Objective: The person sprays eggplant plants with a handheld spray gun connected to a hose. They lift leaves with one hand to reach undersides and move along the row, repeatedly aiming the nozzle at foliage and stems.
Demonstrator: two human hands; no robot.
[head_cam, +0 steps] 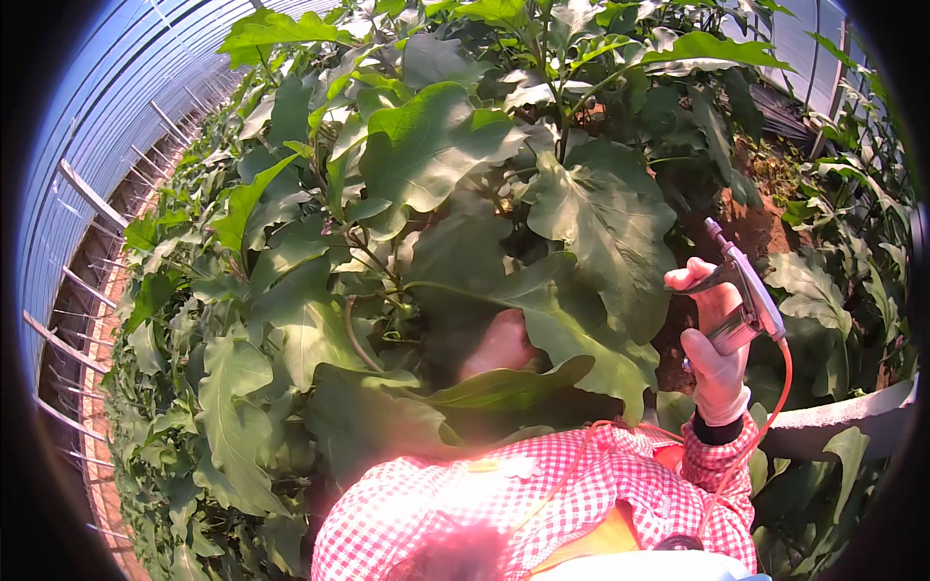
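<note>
My right hand point(716, 363), seemingly in a pale glove, is raised at the right and grips a metal spray gun point(755, 290). The gun's nozzle points up and away from me. From its lower end an orange hose point(783, 396) curves down past my checked sleeve. Deep among large eggplant leaves point(596, 218) lies my left hand point(501, 345). Leaves cover its fingers and much of the forearm, so whether it holds anything is hidden. Just left of it is a stem point(389, 269) with small shoots.
Dense eggplant foliage point(240, 385) spreads on both sides. A curved pale edge point(843, 417) crosses at the lower right, near my right elbow. Bare reddish soil point(755, 225) shows behind the spray gun. Plastic greenhouse sheeting with ribs point(109, 131) and slanted posts point(91, 192) line the left.
</note>
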